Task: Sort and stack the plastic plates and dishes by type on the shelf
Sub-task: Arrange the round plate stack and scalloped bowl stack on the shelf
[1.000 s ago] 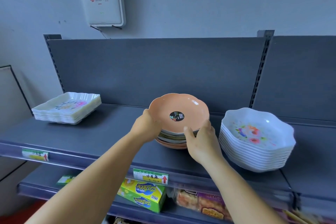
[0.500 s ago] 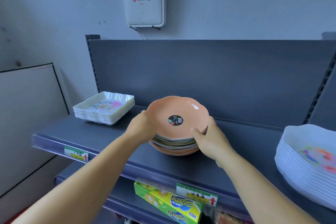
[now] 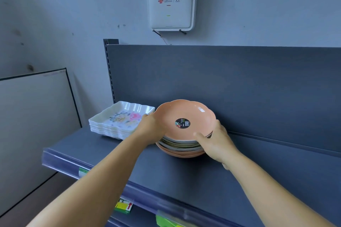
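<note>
Two hands grip one stack of round plates (image 3: 181,148) at mid-shelf (image 3: 203,175). My left hand (image 3: 150,129) cups the stack's left side, fingers hidden behind it (spread cannot be told). My right hand (image 3: 218,143) clamps the right side, thumb pressed on the top orange plate (image 3: 184,116), which carries a black sticker (image 3: 182,123). Just left sits a stack of square floral dishes (image 3: 120,120). A white box (image 3: 171,0) hangs on the wall above.

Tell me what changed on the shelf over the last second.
Both hands, left hand and right hand, slid the round plate stack leftward, right beside the square floral dishes. Grip unchanged; square dishes stayed put.
</note>
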`<state>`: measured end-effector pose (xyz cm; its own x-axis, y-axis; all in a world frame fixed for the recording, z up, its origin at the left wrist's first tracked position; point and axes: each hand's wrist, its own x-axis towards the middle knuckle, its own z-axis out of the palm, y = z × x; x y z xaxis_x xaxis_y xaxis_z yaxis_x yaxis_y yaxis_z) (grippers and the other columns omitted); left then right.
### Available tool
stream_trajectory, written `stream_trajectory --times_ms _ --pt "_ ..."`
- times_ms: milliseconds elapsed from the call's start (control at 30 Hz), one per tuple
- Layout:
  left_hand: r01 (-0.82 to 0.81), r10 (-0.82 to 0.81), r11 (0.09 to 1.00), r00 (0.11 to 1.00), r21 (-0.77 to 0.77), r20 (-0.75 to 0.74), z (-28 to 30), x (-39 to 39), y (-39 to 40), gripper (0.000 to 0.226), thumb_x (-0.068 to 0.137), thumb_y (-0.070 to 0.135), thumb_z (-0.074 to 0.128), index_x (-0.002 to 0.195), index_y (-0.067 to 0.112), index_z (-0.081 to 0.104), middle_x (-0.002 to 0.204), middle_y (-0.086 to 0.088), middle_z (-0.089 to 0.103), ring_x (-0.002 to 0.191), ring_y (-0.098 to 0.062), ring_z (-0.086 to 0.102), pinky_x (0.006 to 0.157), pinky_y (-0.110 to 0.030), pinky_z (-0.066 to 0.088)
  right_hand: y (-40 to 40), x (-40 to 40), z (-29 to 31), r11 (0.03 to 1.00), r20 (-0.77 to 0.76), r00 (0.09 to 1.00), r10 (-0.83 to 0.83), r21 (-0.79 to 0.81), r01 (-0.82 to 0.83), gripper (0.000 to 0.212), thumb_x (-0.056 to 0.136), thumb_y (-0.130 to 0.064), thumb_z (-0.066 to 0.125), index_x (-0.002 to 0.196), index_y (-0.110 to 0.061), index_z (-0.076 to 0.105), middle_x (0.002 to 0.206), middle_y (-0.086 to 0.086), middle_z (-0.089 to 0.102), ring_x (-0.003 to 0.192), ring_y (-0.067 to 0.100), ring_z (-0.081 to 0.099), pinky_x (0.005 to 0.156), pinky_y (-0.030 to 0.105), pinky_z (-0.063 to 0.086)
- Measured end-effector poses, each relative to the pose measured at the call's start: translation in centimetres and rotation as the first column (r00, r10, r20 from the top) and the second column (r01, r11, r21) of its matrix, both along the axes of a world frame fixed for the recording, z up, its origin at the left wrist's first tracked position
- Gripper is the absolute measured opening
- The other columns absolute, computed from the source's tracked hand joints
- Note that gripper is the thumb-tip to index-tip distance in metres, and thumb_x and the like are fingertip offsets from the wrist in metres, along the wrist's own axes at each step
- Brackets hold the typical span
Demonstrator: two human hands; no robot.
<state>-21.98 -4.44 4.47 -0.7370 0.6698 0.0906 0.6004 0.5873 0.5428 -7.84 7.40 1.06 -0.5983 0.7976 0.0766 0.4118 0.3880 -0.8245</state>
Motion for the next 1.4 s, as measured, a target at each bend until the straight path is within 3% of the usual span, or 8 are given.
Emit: stream_trajectory --times_ms 133,267,433,533,700,833,1000,1400 --pt "-0.005 0.005 1.000 1.000 -0.022 -0.028 0.2 -1.4 0.6 0.036 0.091 0.007 0.038 0.125 0.009 0.051 0.094 0.001 0.055 0.097 -0.024 0.042 0.076 -0.030 0.038 0.5 -1.4 0.3 1.000 0.019 1.000 -0.024 -0.014 0.024 0.069 0.082 -0.043 0.062 0.140 -0.018 0.033 0.141 0.001 0.035 0.102 0.019 0.047 0.080 0.030 0.042" --pt "-0.024 0.024 0.999 1.000 -0.042 0.000 0.7 -1.6 0.7 0.034 0.094 0.010 0.039 0.126 0.006 0.052 0.121 -0.012 0.058 0.109 -0.027 0.052 0.085 -0.034 0.046 1.0 -1.8 0.4 0.993 -0.036 0.998 -0.049 -0.106 0.045 0.064 0.074 -0.045 0.065 0.129 -0.017 0.047 0.130 0.002 0.050 0.104 0.021 0.055 0.079 0.031 0.047" --pt "-0.007 0.008 0.995 1.000 -0.099 0.011 1.4 -1.8 0.4 0.030 0.093 0.009 0.041 0.118 0.000 0.056 0.091 -0.008 0.056 0.065 -0.016 0.042 0.049 -0.019 0.031 1.1 -1.8 0.7 0.994 0.016 0.998 -0.057 -0.093 0.058 0.059 0.077 -0.044 0.062 0.127 -0.014 0.051 0.127 0.004 0.054 0.105 0.023 0.056 0.078 0.031 0.046" --pt "0.028 -0.035 0.990 0.998 -0.140 -0.044 1.7 -1.4 0.2 0.032 0.094 0.008 0.038 0.122 0.002 0.052 0.120 -0.016 0.058 0.081 -0.020 0.041 0.066 -0.026 0.040 0.6 -1.7 1.2 0.999 0.094 0.995 -0.036 -0.027 0.038 0.076 0.065 -0.055 0.053 0.130 -0.014 0.050 0.128 0.004 0.054 0.100 0.024 0.058 0.081 0.034 0.051" --pt "0.059 -0.086 0.984 0.984 -0.167 -0.156 1.1 -0.7 -0.5 0.029 0.093 0.009 0.039 0.119 0.002 0.049 0.115 -0.011 0.050 0.092 -0.022 0.040 0.080 -0.032 0.041 -0.8 -0.4 1.5 0.991 0.269 0.963 -0.020 0.130 -0.015 0.064 0.090 -0.051 0.045 0.142 -0.014 0.034 0.145 0.002 0.036 0.119 0.025 0.049 0.089 0.033 0.043" --pt "0.115 -0.180 0.968 0.936 -0.221 -0.303 0.6 1.3 -0.6 0.036 0.094 0.035 0.046 0.106 0.003 0.055 0.126 -0.009 0.048 0.111 -0.028 0.047 0.087 -0.033 0.041 -2.1 1.6 1.4 0.947 0.361 0.933 -0.006 0.301 -0.110 0.057 0.094 -0.051 0.037 0.140 -0.016 0.034 0.143 -0.001 0.038 0.130 0.022 0.038 0.102 0.036 0.038" --pt "0.298 -0.375 0.924 0.830 -0.240 -0.413 -0.1 6.4 -1.1 0.052 0.094 0.039 0.046 0.136 0.008 0.044 0.138 -0.006 0.045 0.127 -0.025 0.040 0.104 -0.033 0.035 -3.8 6.0 1.4 0.868 0.511 0.858 -0.057 0.449 -0.209 0.067 0.098 -0.050 0.034 0.151 -0.013 0.016 0.160 0.000 0.012 0.149 0.021 0.002 0.118 0.036 0.010" --pt "0.490 -0.543 0.840 0.747 -0.234 -0.383 -0.7 20.9 1.3 0.061 0.097 0.041 0.043 0.148 0.012 0.028 0.150 -0.002 0.036 0.138 -0.021 0.033 0.110 -0.034 0.033 -4.9 21.8 2.3 0.860 0.489 0.852 -0.186 0.500 -0.099 0.071 0.098 -0.049 0.033 0.154 -0.015 0.005 0.162 -0.002 0.002 0.149 0.017 -0.004 0.119 0.034 0.004"
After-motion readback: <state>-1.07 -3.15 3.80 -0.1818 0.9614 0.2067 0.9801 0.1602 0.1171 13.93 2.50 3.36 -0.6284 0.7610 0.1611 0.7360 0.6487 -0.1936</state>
